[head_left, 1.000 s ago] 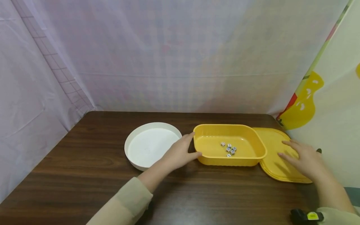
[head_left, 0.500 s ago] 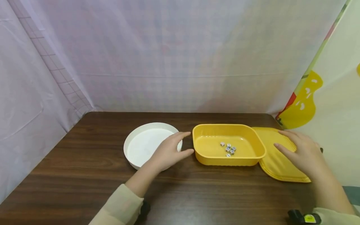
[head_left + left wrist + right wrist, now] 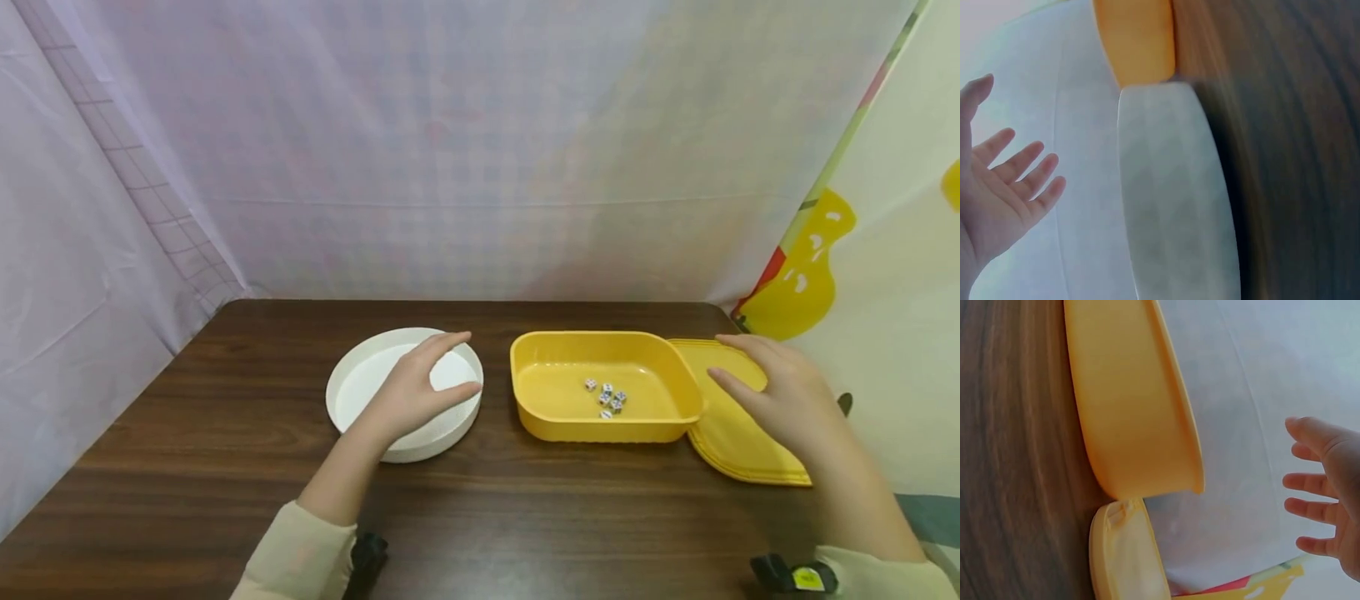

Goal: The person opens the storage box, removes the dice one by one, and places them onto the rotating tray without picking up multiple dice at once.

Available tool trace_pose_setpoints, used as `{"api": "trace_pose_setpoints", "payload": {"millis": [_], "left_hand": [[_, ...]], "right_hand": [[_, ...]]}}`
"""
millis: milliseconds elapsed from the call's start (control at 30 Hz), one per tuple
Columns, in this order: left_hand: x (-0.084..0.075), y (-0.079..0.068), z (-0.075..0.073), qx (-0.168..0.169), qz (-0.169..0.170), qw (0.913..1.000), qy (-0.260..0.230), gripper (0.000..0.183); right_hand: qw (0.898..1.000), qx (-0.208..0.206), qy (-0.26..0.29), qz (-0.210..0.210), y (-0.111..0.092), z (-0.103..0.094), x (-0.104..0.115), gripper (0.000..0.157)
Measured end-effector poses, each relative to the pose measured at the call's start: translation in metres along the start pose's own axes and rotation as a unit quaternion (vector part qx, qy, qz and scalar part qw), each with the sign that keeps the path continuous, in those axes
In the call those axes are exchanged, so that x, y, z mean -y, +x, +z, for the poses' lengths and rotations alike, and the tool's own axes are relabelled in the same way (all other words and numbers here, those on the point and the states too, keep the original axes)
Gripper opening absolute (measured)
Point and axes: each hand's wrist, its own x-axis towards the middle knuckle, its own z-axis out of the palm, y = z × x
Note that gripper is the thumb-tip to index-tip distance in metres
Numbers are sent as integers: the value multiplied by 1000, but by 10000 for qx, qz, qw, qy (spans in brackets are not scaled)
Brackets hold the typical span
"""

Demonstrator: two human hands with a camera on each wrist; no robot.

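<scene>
My left hand [image 3: 411, 392] hovers over the round white tray [image 3: 435, 446], fingers and thumb spread and holding nothing. In the left wrist view its palm and parted fingers stand above the tray's side [image 3: 1172, 194]. My right hand [image 3: 783, 396] is held over the yellow lid [image 3: 738, 442], thumb and fingers apart with nothing between them. Between the hands stands a yellow rectangular tub [image 3: 607, 431]. Several small white dice [image 3: 606, 399] with dark pips lie on its floor. The right wrist view shows the tub's side [image 3: 1129, 406] and the lid [image 3: 1132, 550] at its end.
Everything stands on a dark brown wooden table [image 3: 525, 525]. Pale curtains [image 3: 465, 150] hang behind it and at the left, and a patterned cloth [image 3: 900, 333] hangs at the right. The lid's left edge lies partly under or behind the tub's right end.
My left hand has drawn back leftward from the tub's left rim to above the white tray. My right hand has shifted slightly left and up over the lid. The dice and tub stay put.
</scene>
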Motion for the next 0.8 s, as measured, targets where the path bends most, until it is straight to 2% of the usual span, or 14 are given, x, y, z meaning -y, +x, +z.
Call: {"api": "trace_pose_setpoints", "payload": {"millis": [300,633,800], "left_hand": [[17,-7,-26,-351,-458,9980,-256,68],[40,-14,-53,-523,-888,9936,-458,74],[51,-20,-67,-497,-1372,9871,-653,79]], "right_hand": [[9998,42,145,-91,12,1,16,47],[9996,158,231,-41,25,3,38,46],[9994,171,292,19,28,5,46,46]]}}
